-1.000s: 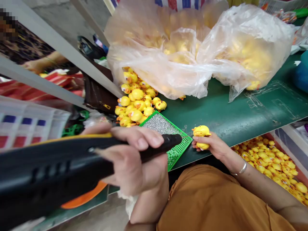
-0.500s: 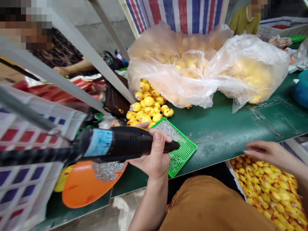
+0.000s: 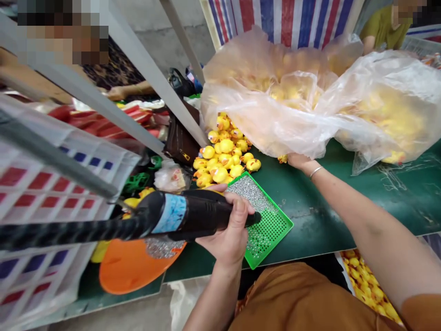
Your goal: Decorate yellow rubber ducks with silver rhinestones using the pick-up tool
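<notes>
My left hand (image 3: 229,234) is wrapped round a black electric screwdriver (image 3: 203,211) with a blue label. The tool's tip points right, over a green perforated tray (image 3: 277,223) holding many small silver screws (image 3: 253,193). My right hand (image 3: 301,162), with a bangle at the wrist, reaches to the front edge of the plastic bag (image 3: 275,131). Its fingers are closed on a small yellow toy duck (image 3: 282,159), mostly hidden by the hand and bag. A pile of yellow toy ducks (image 3: 225,161) lies behind the tray.
An orange dish (image 3: 127,269) with more screws sits at left, near a woven basket (image 3: 37,193). Slanted metal bars (image 3: 148,64) cross the left side. Finished-looking ducks fill a container (image 3: 368,285) below the green table (image 3: 317,230). Co-workers are at upper left and upper right.
My right hand has moved from above the duck container, forward and left, to the duck at the bag's edge. My left hand still holds the screwdriver over the tray. The view has shifted slightly.
</notes>
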Available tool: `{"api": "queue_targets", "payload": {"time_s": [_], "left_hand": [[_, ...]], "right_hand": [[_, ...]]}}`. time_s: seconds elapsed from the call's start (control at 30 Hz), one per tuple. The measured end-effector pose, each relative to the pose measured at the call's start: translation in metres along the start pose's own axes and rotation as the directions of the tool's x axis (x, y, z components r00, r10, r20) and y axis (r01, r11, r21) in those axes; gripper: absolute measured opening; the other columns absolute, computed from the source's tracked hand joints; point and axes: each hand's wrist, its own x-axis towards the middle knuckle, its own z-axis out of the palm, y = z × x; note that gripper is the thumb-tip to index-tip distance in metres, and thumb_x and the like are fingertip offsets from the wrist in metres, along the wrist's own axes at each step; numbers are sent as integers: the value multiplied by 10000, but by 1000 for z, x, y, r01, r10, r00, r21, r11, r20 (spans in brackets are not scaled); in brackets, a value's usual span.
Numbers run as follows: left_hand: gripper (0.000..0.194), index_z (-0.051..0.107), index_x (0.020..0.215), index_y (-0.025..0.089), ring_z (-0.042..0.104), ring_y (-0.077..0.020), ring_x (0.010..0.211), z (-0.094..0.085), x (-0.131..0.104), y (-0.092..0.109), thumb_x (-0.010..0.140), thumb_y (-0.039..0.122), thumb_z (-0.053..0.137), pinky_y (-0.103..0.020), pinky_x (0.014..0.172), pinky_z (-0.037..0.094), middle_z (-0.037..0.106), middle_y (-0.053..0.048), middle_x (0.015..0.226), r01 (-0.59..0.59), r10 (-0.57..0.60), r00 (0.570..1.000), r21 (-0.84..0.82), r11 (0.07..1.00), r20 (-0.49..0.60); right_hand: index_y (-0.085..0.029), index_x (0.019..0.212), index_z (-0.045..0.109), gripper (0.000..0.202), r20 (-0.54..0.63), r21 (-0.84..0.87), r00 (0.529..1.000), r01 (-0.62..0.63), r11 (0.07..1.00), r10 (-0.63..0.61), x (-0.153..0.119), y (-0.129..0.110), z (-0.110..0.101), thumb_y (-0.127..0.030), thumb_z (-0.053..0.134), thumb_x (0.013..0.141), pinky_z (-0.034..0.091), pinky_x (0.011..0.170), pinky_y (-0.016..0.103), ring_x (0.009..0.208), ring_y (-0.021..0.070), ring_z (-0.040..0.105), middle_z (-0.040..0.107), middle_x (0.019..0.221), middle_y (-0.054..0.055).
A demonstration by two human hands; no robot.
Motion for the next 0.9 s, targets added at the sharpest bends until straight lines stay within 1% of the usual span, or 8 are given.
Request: {"api": "queue_targets", "payload": {"time_s": [0.17,0.33,0.4,0.5,0.6,0.73,0.83,0.9], "left_hand": [[253,667,1008,205,602,-88,477,2,-1,-6,819,268,823,-243,484,497,613,72,619,-5,6,1000,-36,999,26],[272,658,1021,204,612,-90,480,-1,-6,-7,813,252,828,-238,492,501,625,73,612,10,-8,999,-34,999,49],[286,651,1011,202,612,-90,480,-1,-6,-6,804,269,837,-242,498,504,625,73,614,23,-23,999,-15,1000,31],[331,635,1002,198,603,-94,465,-1,-5,-5,781,310,854,-251,494,503,612,79,596,29,-29,1000,1,1000,-1],[328,634,1002,197,602,-93,465,-2,-4,-5,784,311,851,-248,494,504,612,78,591,20,-20,1000,6,1000,4],[285,643,999,201,609,-92,476,-4,-2,-9,797,258,836,-245,500,512,626,74,611,24,-24,1000,7,1000,12],[292,645,1005,206,605,-96,472,-3,-2,-12,791,254,839,-250,495,508,621,75,609,24,-24,1000,9,1000,-7],[292,647,1009,209,603,-99,473,-1,-2,-13,794,263,838,-254,493,504,617,73,606,23,-23,1000,1,1000,-2]], "right_hand": [[-158,1431,545,544,19,-93,1000,-3,996,5,-42,-3,-1,-105,584,890,522,957,371,1138,301,695,680,1356,174],[-110,1528,414,849,65,-99,996,62,993,-55,-85,-16,-12,-125,753,750,559,851,390,1013,338,737,775,1091,162],[-154,1504,474,777,16,-119,995,95,988,-93,-87,-17,-20,-68,675,759,564,867,414,1050,343,726,764,1132,153],[-187,1448,551,786,-57,-144,980,182,973,-191,-71,-16,-29,12,626,690,521,1014,433,1266,349,624,618,1434,161],[-188,1458,532,826,-31,12,972,235,972,-235,-47,-17,-30,31,600,664,470,1100,394,1345,302,571,547,1525,131],[-123,1430,527,679,-57,234,998,1,972,13,-32,-34,-18,-195,685,773,503,1053,438,1263,326,631,638,1405,183],[-74,1263,630,643,-19,271,963,-253,929,268,-32,-58,-4,-549,675,832,530,981,513,1180,391,672,694,1267,249],[-89,1141,686,656,12,279,940,-331,901,342,-31,-73,6,-665,633,832,541,952,503,1149,395,689,718,1196,253]]}}
